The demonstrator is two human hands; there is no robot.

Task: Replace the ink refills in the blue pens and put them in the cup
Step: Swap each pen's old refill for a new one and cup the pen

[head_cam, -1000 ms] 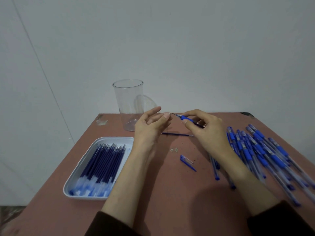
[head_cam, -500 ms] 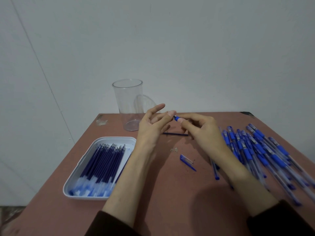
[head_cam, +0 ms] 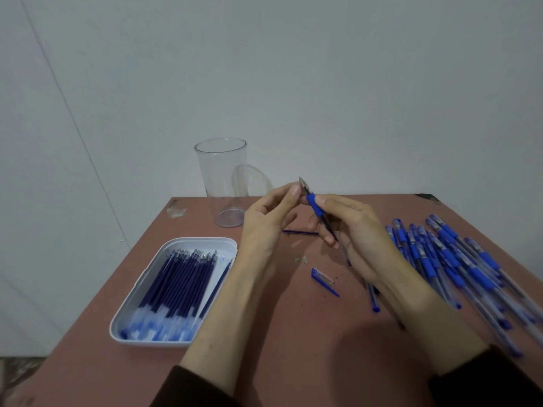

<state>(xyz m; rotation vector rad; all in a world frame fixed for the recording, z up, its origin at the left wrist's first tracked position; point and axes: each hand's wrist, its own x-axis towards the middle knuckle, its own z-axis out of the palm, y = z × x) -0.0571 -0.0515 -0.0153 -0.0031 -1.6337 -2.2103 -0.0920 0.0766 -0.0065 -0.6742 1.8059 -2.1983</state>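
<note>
A reddish-brown table (head_cam: 293,333) fills the lower part of the view, with two dark sleeves (head_cam: 188,389) at its near edge. To the outer side of the left forearm lies a white tray (head_cam: 138,284) with rounded corners. It holds a row of dark-blue refills (head_cam: 182,283) laid side by side, their tips pointing away from the person. Between the forearms, nearer than the hands, a blue pen cap (head_cam: 323,278) lies on the table, with a few small pale scraps (head_cam: 301,259) just beyond it. Outside the right forearm a pile of blue pens (head_cam: 458,265) is spread over the table, and a single pen (head_cam: 373,298) pokes out from under the right wrist.

Both hands are raised above the middle of the table. The right hand (head_cam: 355,233) has its fingers curled round a blue pen (head_cam: 316,208), thumb against the rubber grip; the pen is tilted, tip up and away. The left hand (head_cam: 264,227) pinches the tip end of that pen between thumb and forefinger, its other fingers loosely bent.

Beyond the hands a loose refill (head_cam: 299,232) lies flat on the table. Farther off, beyond the left hand, a clear plastic cup (head_cam: 223,183) stands upright near the far edge, with nothing in it. Behind it is a plain pale-grey wall (head_cam: 352,83).
</note>
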